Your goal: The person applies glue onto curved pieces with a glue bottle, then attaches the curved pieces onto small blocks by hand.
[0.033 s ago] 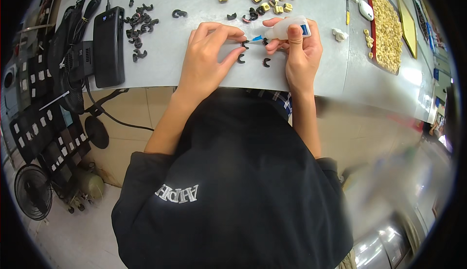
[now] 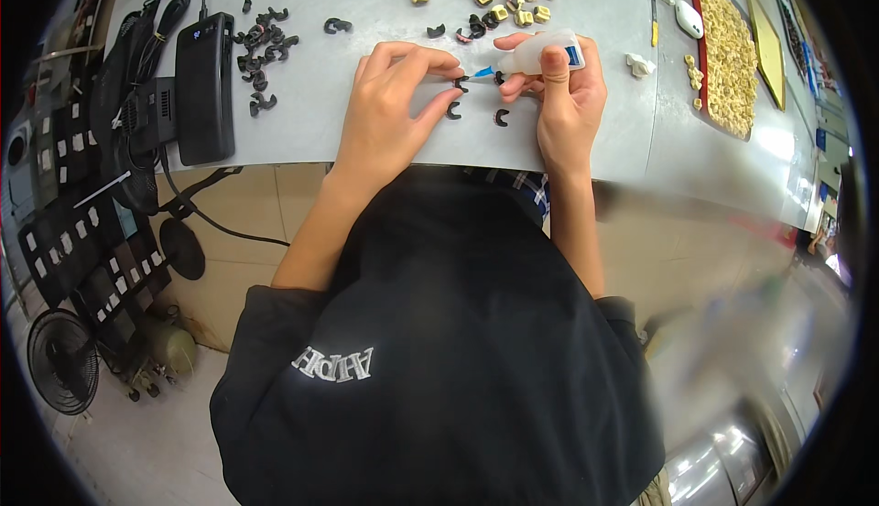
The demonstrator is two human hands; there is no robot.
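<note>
My left hand (image 2: 389, 98) pinches a small black curved piece (image 2: 461, 83) between thumb and forefinger, at the table surface. Wrapped around a translucent squeeze bottle (image 2: 540, 53) with a blue label is my right hand (image 2: 569, 108). The bottle lies nearly level, and its blue nozzle (image 2: 482, 73) points left, its thin tip at the black piece. A small dark part (image 2: 499, 77) shows by the right fingertips; whether they hold it, I cannot tell. Two loose black C-shaped pieces, one (image 2: 453, 110) by my left thumb and another (image 2: 501, 118) near my right wrist, lie close to the table edge.
Many yellowish square pieces (image 2: 524, 18) are heaped at the far middle. More black pieces (image 2: 261, 53) lie left, beside a black power-bank-like box (image 2: 205, 89) with cables. On the right are a red-rimmed tray (image 2: 700, 48) of pale pieces, a white mouse-shaped object (image 2: 689, 20) and crumpled tissue (image 2: 640, 65).
</note>
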